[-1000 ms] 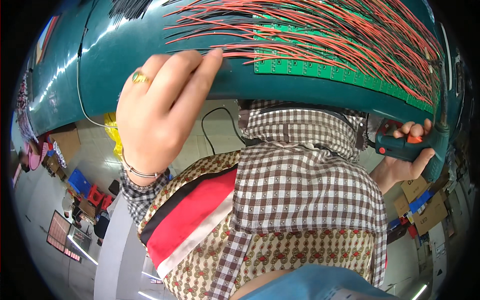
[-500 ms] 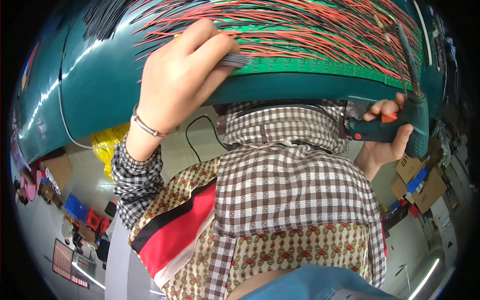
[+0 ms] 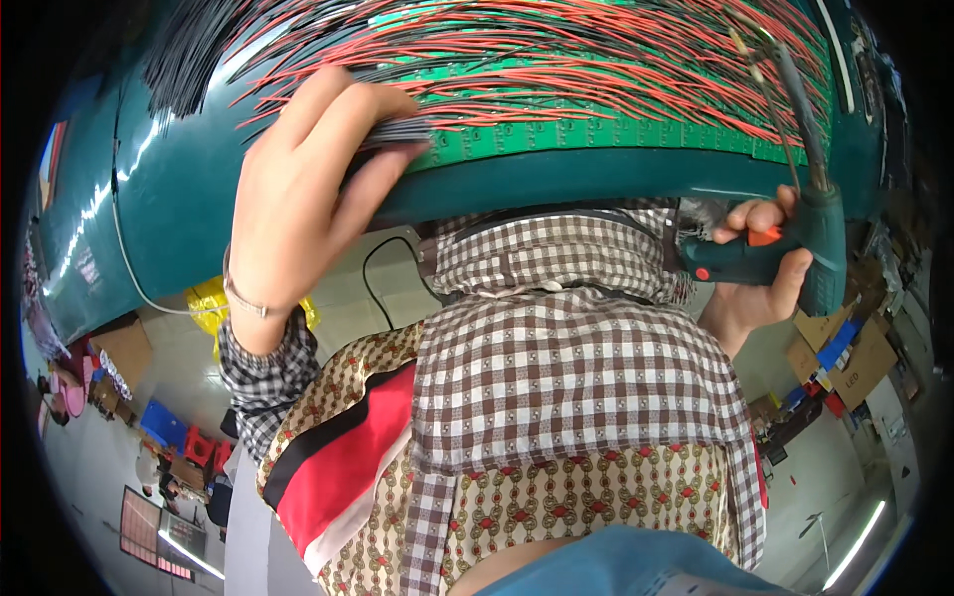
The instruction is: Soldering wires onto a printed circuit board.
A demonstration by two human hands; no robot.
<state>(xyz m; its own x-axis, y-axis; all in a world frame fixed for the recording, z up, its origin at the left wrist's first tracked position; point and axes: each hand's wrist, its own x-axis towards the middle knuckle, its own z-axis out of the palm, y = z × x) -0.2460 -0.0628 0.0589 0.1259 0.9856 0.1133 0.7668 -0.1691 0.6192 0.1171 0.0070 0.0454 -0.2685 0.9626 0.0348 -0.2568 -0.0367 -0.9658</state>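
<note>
My left hand (image 3: 308,189) is closed around a small bundle of dark wires (image 3: 405,131), whose ends stick out past the fingers at the board's near left edge. Beneath and beyond them spreads a green circuit board panel (image 3: 487,145), with many red and black wires (image 3: 556,87) lying across it. On the right, my right hand (image 3: 743,310) grips a dark green soldering gun (image 3: 823,253) with an orange trigger. Its metal tip and a thin guide tube point up over the panel's right end.
A loose pile of black wires (image 3: 184,65) lies at the far left of the green table mat (image 3: 79,233). A thin grey cable (image 3: 124,223) hangs over the left edge. Below are a yellow bag (image 3: 206,298) and, on the right, cardboard boxes (image 3: 863,368).
My left hand has moved left and a little nearer, still holding the wire bundle. My right hand and the soldering gun have barely shifted.
</note>
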